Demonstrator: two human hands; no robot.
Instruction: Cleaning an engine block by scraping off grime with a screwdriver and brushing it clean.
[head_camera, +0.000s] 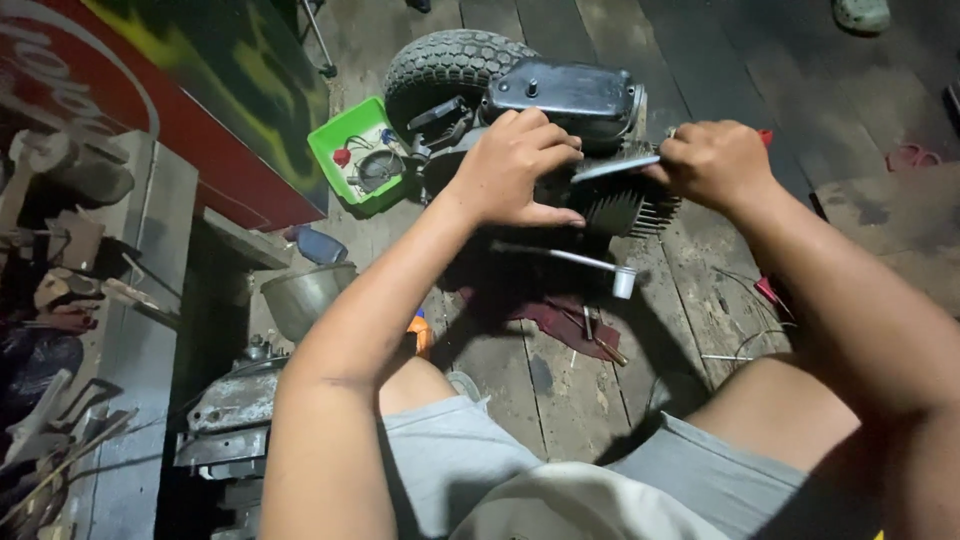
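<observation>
Gripping a flat metal tool (615, 167) with right hand (712, 160) fingers clamped; left hand (520, 165) curled, knuckles up, fingers together (thumb outstretched) over the small engine (575, 100).

- Black, dusty engine (570, 100) with dark finned cylinder (625, 208)
- Bright green tray (350, 150)
- Black knobby-tread tyre (440, 65)
- Maroon rag (560, 322)
- Grey shorts (460, 460)
- Red panel (200, 150) streaked yellow-green
- Silver metal bowl (300, 295)
</observation>
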